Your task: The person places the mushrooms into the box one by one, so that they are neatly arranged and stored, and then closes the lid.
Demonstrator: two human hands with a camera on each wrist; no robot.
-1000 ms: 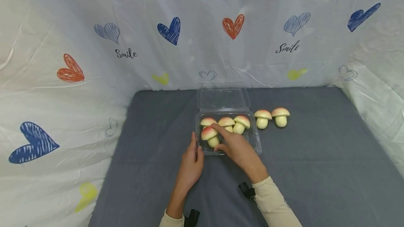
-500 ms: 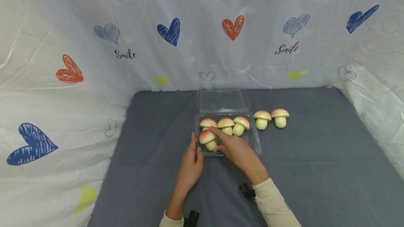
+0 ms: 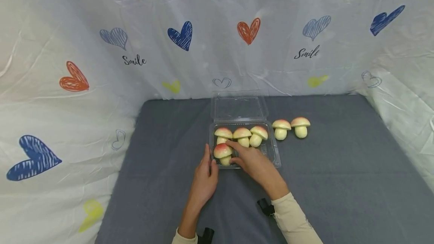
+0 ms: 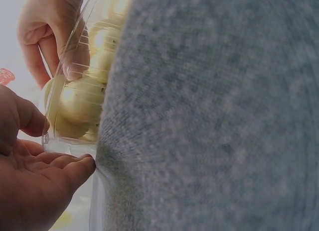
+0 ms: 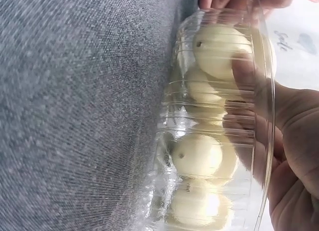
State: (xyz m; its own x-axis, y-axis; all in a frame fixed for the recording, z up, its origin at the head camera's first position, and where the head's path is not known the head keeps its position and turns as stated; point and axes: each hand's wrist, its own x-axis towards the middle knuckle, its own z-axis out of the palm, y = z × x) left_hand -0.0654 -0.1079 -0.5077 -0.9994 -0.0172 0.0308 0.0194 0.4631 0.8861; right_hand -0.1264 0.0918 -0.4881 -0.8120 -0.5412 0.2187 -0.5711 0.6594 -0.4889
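Note:
A clear plastic clamshell container (image 3: 273,150) sits on the grey cloth with its lid (image 3: 240,107) folded back. Three toy mushrooms with red-tinged cream caps line its back row: a left one (image 3: 223,133), a middle one (image 3: 242,133) and a right one (image 3: 259,131). Inside the front left corner, my right hand (image 3: 255,163) holds another toy mushroom (image 3: 222,151) between thumb and fingers, its cap toward the back. My left hand (image 3: 204,176) grips that same corner, thumb at the rim; in the left wrist view its fingers (image 4: 65,169) lie beside the wall.
Two more toy mushrooms stand just right of the container, a nearer one (image 3: 281,129) and a farther one (image 3: 300,127). Behind the table (image 3: 339,176) hangs a pale curtain (image 3: 210,3) printed with hearts.
My right hand has brought the held mushroom down and toward me, into the front left corner, away from the back row. My left hand has stayed at the container's corner.

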